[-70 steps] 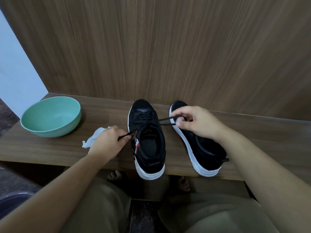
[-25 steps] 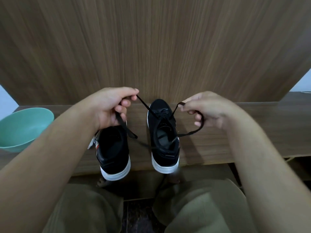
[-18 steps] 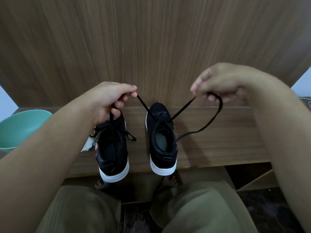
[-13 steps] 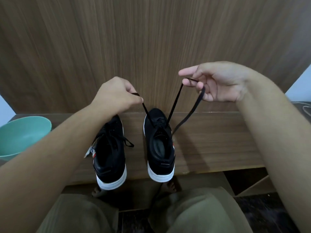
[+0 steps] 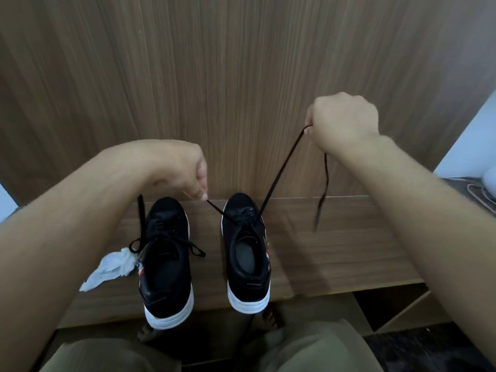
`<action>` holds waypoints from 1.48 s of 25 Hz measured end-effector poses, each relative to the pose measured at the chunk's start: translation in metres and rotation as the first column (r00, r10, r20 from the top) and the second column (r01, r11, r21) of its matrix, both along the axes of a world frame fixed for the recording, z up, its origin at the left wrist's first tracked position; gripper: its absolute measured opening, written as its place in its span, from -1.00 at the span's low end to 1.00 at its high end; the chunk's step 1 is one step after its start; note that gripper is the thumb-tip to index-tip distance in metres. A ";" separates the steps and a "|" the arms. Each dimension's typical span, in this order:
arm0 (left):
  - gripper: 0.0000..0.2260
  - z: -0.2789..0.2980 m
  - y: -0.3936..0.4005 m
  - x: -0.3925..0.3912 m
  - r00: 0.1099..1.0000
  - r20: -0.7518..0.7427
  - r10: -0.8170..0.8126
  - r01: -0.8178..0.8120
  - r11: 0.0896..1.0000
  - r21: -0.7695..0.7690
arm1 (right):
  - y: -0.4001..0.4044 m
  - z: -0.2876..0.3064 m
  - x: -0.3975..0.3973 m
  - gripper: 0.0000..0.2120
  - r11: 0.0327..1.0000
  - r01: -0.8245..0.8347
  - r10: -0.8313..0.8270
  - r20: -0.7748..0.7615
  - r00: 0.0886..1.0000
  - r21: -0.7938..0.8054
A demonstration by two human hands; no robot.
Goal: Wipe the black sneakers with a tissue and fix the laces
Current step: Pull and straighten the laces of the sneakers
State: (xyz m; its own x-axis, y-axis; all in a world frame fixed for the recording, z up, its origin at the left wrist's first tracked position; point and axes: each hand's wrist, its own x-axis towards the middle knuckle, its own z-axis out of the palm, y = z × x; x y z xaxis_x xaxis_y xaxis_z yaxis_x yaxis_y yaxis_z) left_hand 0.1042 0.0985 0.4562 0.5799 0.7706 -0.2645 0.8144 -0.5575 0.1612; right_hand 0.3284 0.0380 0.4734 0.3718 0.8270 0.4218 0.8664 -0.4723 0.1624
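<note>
Both hands' fingers (image 5: 201,183) pinch the right sneaker's (image 5: 247,251) lace ends (image 5: 281,167) taut above it

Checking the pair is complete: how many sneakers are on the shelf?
2: left sneaker beside the tissue; right sneaker, laces held by both hands.

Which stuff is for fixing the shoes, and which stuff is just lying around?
For the job:
right shoe, its lace pulled by both hands
left shoe, laces loose
tissue beside the left shoe
left hand
right hand

Just lying about:
cord at the far right
</note>
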 end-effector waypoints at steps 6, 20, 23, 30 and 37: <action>-0.96 0.004 0.016 -0.013 0.993 0.050 0.109 -0.111 0.992 0.054 | 0.010 -0.037 -0.027 -0.82 0.874 0.112 0.486 -0.858 -0.170 0.473; -0.64 0.032 0.046 0.022 0.709 0.605 0.363 -0.200 0.926 -0.321 | 0.031 -0.028 -0.061 -0.81 0.866 -0.432 0.420 -0.834 0.358 0.250; -0.71 0.020 0.045 0.028 0.775 0.586 0.234 -0.276 0.961 -0.019 | 0.029 -0.031 -0.052 -0.92 0.912 -0.316 0.351 -0.897 0.269 0.262; -0.81 -0.009 0.030 0.045 0.800 0.600 0.016 0.061 0.992 -0.109 | 0.032 -0.030 -0.042 -0.95 0.936 -0.246 0.322 -0.894 0.312 0.252; -0.92 -0.008 0.032 0.047 0.879 0.460 -0.121 0.111 0.993 0.050 | 0.023 -0.025 -0.037 -0.81 0.924 -0.373 0.264 -0.846 0.464 0.084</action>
